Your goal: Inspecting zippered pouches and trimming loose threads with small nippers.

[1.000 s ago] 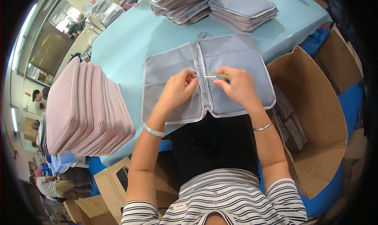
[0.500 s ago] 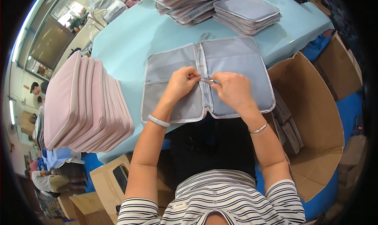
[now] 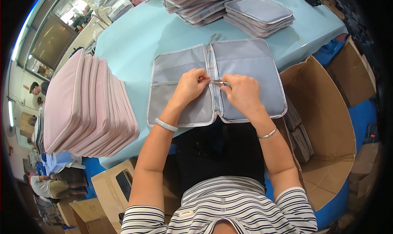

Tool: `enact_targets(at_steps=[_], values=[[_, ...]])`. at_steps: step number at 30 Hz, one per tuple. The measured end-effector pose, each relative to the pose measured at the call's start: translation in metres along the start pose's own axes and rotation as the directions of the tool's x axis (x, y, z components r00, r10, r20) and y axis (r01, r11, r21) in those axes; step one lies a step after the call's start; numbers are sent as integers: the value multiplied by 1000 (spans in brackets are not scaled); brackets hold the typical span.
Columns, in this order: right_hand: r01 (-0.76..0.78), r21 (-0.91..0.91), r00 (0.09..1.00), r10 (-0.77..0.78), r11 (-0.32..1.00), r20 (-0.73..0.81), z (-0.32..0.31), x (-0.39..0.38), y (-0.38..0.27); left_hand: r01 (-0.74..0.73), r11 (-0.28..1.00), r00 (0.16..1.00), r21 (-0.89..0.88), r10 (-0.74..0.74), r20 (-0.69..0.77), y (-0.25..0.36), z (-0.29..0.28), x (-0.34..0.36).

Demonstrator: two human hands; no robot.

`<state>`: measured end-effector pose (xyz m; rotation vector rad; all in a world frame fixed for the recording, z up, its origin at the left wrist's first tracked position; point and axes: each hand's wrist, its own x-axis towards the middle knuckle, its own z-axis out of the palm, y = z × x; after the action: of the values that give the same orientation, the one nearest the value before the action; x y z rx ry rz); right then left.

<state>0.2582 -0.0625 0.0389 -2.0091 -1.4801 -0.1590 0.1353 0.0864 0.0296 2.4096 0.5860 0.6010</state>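
Note:
A grey zip case lies opened flat on the table in front of me, its inside facing up and its spine running between the two halves. Over the left half, close to the spine, my left hand is closed in a pinch; whatever sits between the fingertips is too small to make out. My right hand rests over the right half and grips small metal thread snips. Their tips point left at the spine, just beside my left fingertips.
Pink cases lean in a row on the table's left. Stacks of grey cases stand at the back of the light blue table. An open cardboard box with cases inside is at my right. Other people are far left.
Both hands stay at the spine. The snips' blades look closer together than before. The whole view has shifted very slightly.

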Motion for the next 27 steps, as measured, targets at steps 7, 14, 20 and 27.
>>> enact_targets(at_steps=[7,14,20,27], values=[[-64,84,998,65,994,-13,2,-2,3,36,999,999,-28,-36,21,1,-1,0],[-77,120,997,79,990,-11,5,-3,5,22,999,1000,-29,-21,23,0,-1,-1],[-224,313,974,222,923,42,13,-2,18,141,986,988,-90,-134,72,9,-5,-1],[-281,368,960,263,886,101,10,-1,22,171,980,983,-102,-162,89,10,-8,-3]])
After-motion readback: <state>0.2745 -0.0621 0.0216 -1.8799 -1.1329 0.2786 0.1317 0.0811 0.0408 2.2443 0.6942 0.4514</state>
